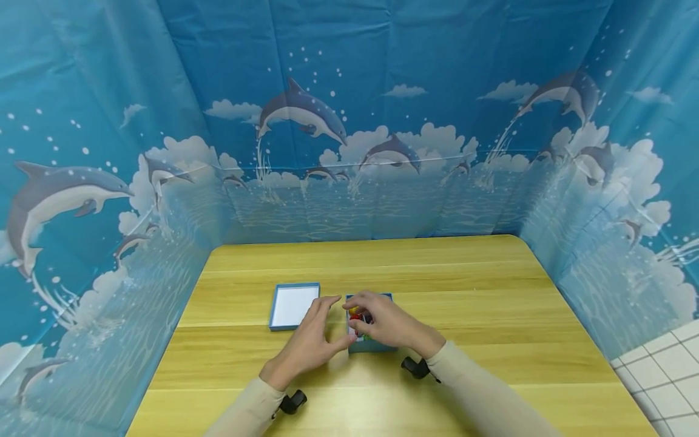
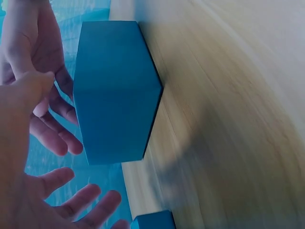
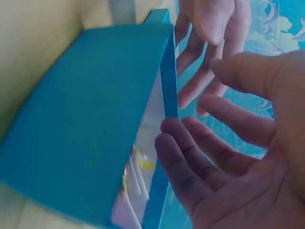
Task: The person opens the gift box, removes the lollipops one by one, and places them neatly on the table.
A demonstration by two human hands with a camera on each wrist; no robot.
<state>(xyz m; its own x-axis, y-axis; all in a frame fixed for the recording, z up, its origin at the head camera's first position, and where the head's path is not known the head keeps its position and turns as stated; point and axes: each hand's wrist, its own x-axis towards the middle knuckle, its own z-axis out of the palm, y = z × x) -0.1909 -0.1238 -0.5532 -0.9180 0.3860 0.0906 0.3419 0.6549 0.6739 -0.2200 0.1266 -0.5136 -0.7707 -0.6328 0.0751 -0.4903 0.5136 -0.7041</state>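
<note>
An open blue box (image 1: 374, 346) stands on the table between my hands. Inside it are small colourful pieces (image 1: 355, 317) in red and yellow, and the right wrist view shows thin white sticks (image 3: 137, 179) among them, like lollipops. My right hand (image 1: 384, 321) hovers over the box's opening with fingers bent loosely and nothing in them, fingertips right at the rim. To the box's left is my left hand (image 1: 312, 340), its thumb and fingers spread apart and holding nothing. Part of the box's contents is hidden under the right hand.
A shallow blue lid (image 1: 295, 306) with a white inside lies face up left of the box, partly behind the left hand. The wooden table (image 1: 464, 285) is enclosed by blue dolphin-print curtains (image 1: 382, 91) at the back and both sides.
</note>
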